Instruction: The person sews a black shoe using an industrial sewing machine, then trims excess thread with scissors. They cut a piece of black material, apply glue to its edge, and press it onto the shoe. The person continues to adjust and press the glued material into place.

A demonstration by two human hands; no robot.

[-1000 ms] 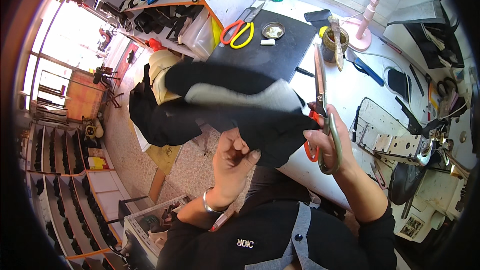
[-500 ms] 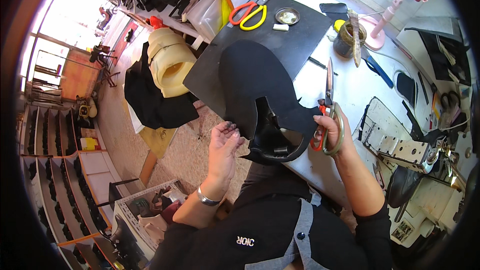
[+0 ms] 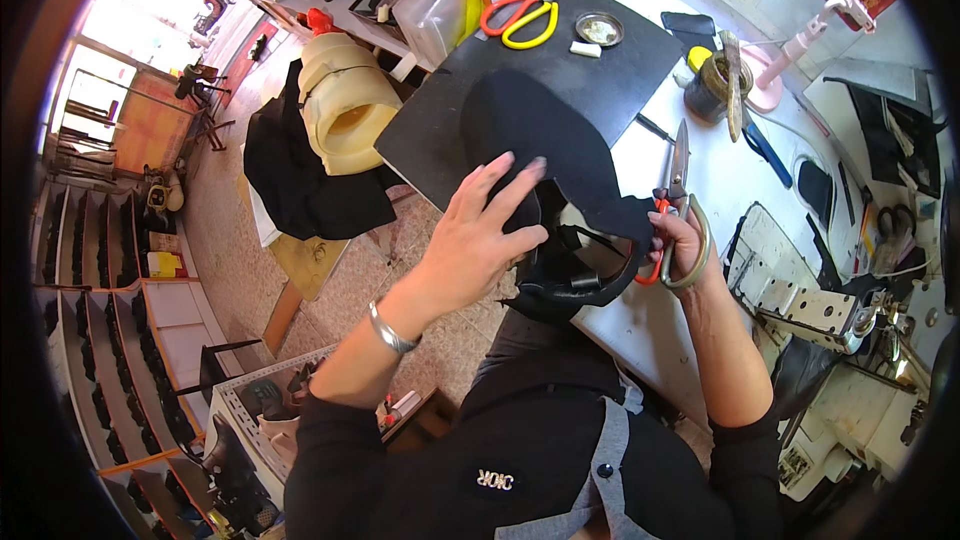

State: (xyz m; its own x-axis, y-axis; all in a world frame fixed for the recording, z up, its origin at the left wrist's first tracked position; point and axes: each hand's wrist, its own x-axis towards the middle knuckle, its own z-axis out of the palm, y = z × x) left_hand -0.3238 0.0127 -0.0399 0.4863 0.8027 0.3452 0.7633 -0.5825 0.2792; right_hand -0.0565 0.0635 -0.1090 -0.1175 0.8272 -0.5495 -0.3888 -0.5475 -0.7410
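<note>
A large hollow shell [image 3: 540, 125] with a matt black covering lies tilted across the near edge of the work board, its glossy dark opening facing me. My left hand [image 3: 480, 230] reaches over the opening's left edge with its fingers spread, the fingertips at the black covering. Whether they press on it is hard to tell. My right hand [image 3: 682, 245] is closed round the handles of a pair of scissors [image 3: 679, 165] with one red and one green loop, blades pointing away from me. The same hand's thumb and fingers also pinch the shell's right rim.
On the dark board [image 3: 420, 125] lie red-and-yellow-handled scissors [image 3: 520, 20], a small round dish [image 3: 600, 29] and a white block. A glue jar [image 3: 712, 85] with a brush stands right, near a pink stand. A cream foam form [image 3: 350, 120] sits left; a sewing machine [image 3: 810, 310] right.
My left hand has risen from the shell's lower left edge to over its opening, and its fingers have spread. The right hand keeps hold of the scissors and rim. The view has shifted slightly.
</note>
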